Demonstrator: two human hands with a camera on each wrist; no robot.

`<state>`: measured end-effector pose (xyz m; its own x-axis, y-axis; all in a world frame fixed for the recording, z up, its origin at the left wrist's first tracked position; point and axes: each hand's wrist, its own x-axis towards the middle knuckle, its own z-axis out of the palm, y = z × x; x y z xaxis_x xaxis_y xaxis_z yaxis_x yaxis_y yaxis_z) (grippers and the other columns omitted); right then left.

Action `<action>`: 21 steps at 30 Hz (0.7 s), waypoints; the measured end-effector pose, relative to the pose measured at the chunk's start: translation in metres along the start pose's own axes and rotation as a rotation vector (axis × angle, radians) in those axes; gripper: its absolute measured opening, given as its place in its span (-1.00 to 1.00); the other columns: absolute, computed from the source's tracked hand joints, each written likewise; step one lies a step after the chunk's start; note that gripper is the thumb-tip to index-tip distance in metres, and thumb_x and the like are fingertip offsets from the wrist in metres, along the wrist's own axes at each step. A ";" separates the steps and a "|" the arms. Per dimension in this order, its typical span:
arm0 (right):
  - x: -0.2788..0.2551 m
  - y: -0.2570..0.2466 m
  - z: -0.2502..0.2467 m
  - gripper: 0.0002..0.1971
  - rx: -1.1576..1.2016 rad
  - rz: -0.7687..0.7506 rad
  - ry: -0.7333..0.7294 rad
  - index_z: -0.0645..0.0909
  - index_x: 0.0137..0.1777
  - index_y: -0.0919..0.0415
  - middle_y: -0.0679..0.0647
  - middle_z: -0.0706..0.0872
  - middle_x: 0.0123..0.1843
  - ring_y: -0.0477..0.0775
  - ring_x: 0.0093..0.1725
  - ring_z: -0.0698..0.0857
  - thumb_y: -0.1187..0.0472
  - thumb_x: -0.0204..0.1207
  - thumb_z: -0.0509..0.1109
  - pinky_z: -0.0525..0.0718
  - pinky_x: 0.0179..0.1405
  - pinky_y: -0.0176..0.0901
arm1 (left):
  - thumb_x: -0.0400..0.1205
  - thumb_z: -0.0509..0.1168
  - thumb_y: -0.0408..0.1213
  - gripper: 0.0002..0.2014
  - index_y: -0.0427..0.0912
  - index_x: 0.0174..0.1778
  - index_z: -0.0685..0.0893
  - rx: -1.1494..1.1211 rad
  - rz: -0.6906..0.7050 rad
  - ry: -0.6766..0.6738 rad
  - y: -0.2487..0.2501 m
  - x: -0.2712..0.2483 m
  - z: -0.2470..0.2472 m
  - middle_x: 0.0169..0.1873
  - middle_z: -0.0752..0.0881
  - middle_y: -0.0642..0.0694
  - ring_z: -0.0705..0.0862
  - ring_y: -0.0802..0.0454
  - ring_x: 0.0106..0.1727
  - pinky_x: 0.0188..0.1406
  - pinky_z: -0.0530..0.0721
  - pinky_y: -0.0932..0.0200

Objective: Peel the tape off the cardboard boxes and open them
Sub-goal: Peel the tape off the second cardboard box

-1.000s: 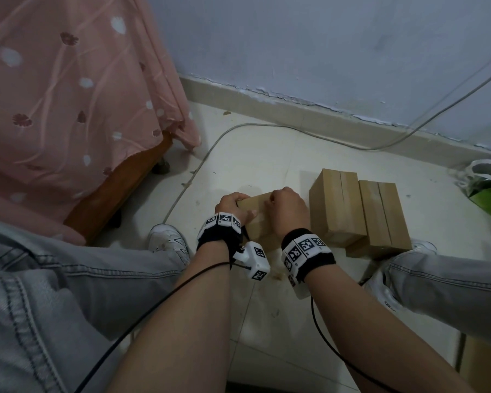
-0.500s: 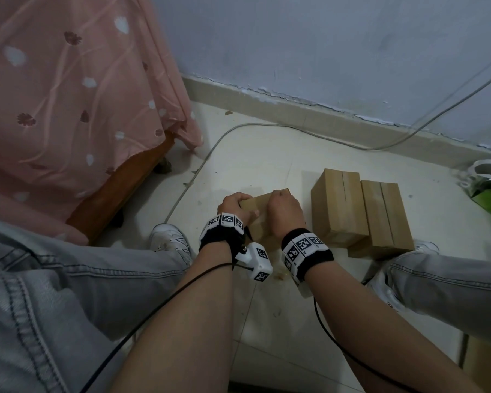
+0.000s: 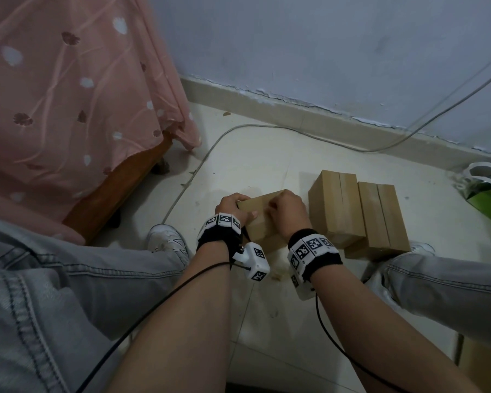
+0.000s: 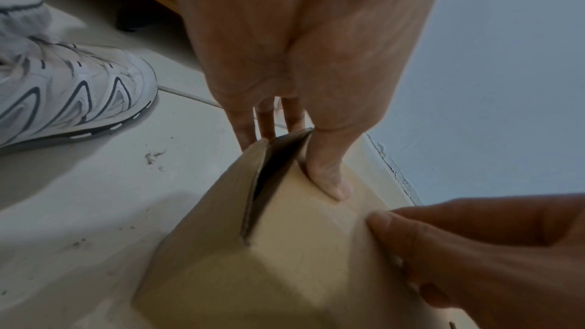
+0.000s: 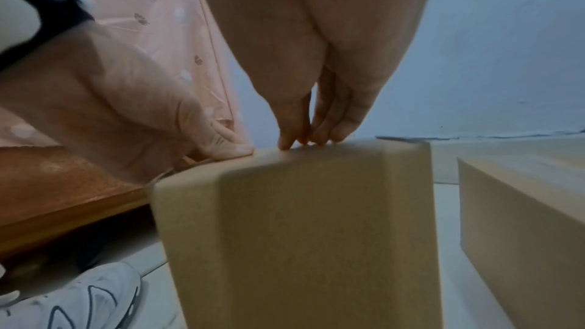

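Note:
A small cardboard box (image 3: 260, 222) stands on the floor between my knees. My left hand (image 3: 229, 206) grips its left end, thumb (image 4: 330, 181) on top and fingers down the side, where an end flap gapes a little. My right hand (image 3: 288, 211) is on the top face, its thumb and fingertips (image 5: 305, 138) pinched together at the tape strip; the tape itself is too thin to make out. In the right wrist view the box (image 5: 300, 234) fills the middle. Two more taped boxes (image 3: 335, 207) (image 3: 383, 219) lie side by side to the right.
A bed with a pink cloth (image 3: 68, 109) and a wooden frame (image 3: 111, 194) stands on the left. A white cable (image 3: 238, 127) runs along the floor by the wall. A green bag (image 3: 488, 194) lies far right. My shoes (image 3: 167, 239) and knees flank the boxes.
Both hands stay on the box. The right hand's fingers have crept slightly along the top face; the box has barely shifted.

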<state>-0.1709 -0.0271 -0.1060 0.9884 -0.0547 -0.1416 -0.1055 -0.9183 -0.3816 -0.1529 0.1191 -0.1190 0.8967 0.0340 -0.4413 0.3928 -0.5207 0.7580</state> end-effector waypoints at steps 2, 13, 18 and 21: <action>-0.003 -0.003 0.003 -0.78 -0.058 -0.011 0.014 0.73 -0.09 0.33 0.23 0.65 0.03 0.23 -0.03 0.68 0.28 0.63 0.26 0.50 -0.14 -0.15 | 0.46 0.57 -0.26 -0.62 0.04 0.18 0.73 0.004 0.000 -0.001 0.000 0.000 0.000 -0.01 0.72 -0.07 0.69 -0.09 0.06 0.14 0.66 0.13; -0.007 -0.013 0.007 -0.71 -0.259 -0.073 -0.003 0.47 0.27 0.45 0.35 0.57 0.23 0.33 0.20 0.60 0.49 0.56 0.15 0.57 0.20 0.05 | 0.44 0.58 -0.27 -0.64 0.08 0.12 0.74 0.006 0.019 -0.007 -0.002 -0.002 0.000 -0.01 0.74 -0.07 0.71 -0.11 0.07 0.11 0.68 0.12; -0.004 -0.007 0.007 -0.70 -0.131 0.036 0.065 0.40 0.29 0.47 0.36 0.52 0.25 0.32 0.17 0.60 0.53 0.60 0.05 0.57 0.19 0.00 | 0.44 0.58 -0.26 -0.62 0.05 0.17 0.74 0.026 0.028 -0.002 0.000 -0.002 0.001 0.08 0.74 -0.10 0.70 -0.12 0.12 0.21 0.67 0.06; 0.006 0.003 -0.005 -0.72 0.075 0.160 0.074 0.42 0.27 0.48 0.37 0.53 0.23 0.33 0.15 0.60 0.53 0.61 0.04 0.57 0.13 0.01 | 0.45 0.57 -0.26 -0.60 0.05 0.20 0.73 0.024 0.025 -0.006 -0.001 0.000 0.000 0.10 0.71 -0.09 0.68 -0.12 0.15 0.23 0.66 0.07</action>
<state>-0.1650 -0.0324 -0.1035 0.9635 -0.2286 -0.1390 -0.2666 -0.8639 -0.4273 -0.1534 0.1194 -0.1204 0.9046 0.0155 -0.4259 0.3656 -0.5420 0.7567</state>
